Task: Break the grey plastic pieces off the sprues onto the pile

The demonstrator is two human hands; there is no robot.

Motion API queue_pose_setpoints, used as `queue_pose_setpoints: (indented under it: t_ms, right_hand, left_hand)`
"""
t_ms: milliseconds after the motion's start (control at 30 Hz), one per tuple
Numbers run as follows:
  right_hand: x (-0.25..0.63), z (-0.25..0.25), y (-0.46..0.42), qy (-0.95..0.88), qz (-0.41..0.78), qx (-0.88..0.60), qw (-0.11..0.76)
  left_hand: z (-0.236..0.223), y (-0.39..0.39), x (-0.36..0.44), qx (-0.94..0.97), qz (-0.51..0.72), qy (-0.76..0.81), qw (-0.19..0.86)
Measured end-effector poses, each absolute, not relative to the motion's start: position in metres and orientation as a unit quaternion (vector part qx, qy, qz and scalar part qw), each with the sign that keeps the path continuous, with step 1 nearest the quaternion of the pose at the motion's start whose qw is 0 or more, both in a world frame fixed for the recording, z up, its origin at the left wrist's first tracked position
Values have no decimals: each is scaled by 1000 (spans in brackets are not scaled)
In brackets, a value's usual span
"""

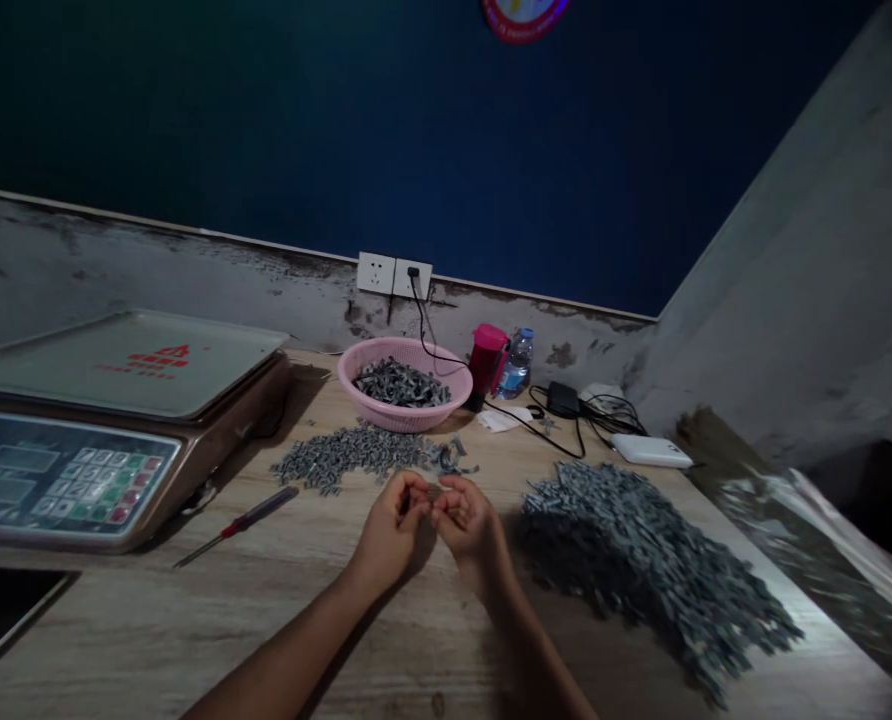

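Observation:
My left hand (390, 530) and my right hand (468, 525) meet above the wooden table (446, 630), fingers curled together. A small grey part (435, 492) shows between the fingertips, mostly hidden by them. Just ahead lies a scattered band of small grey parts (348, 455). A much larger heap of the same parts (641, 570) spreads to the right of my right hand. A pink plastic basket (405, 415) farther ahead holds more of them.
A digital weighing scale (116, 420) fills the left side, with a red-handled screwdriver (240, 525) in front of it. At the back stand a pink cup (487, 360), a water bottle (517, 365), cables and a white power bank (651, 451). A wall socket (393, 276) feeds a black cord.

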State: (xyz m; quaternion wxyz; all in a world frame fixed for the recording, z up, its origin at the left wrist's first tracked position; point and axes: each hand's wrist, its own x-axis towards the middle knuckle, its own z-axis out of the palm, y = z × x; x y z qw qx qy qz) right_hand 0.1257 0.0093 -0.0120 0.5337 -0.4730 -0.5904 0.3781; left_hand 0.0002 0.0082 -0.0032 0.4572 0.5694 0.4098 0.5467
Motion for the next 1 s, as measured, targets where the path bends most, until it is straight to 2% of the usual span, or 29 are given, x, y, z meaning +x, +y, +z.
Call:
queue_pose_setpoints:
  t_ms: [200, 267, 433, 500, 700, 867, 1000]
  right_hand:
    - [134, -4, 10, -571, 457, -459, 505]
    - [136, -3, 11, -571, 457, -461, 503]
    - [138, -3, 11, -559, 459, -480, 496]
    - [137, -3, 11, -542, 475, -479, 502]
    - [133, 1, 10, -444, 538, -472, 539]
    - [136, 6, 9, -400, 602, -447, 527]
    - [137, 2, 11, -428, 577, -458, 524]
  left_hand:
    - [5, 7, 1, 557, 519, 381, 525]
    - [7, 6, -1, 597, 494, 390, 497]
    - [8, 5, -7, 733, 447, 397, 325]
    - [7, 5, -8, 747, 449, 397, 286]
    - [4, 6, -6, 724, 468, 423, 279]
    - [6, 6, -7, 712, 480, 418, 296]
    - [6, 5, -7, 737, 463, 416, 264]
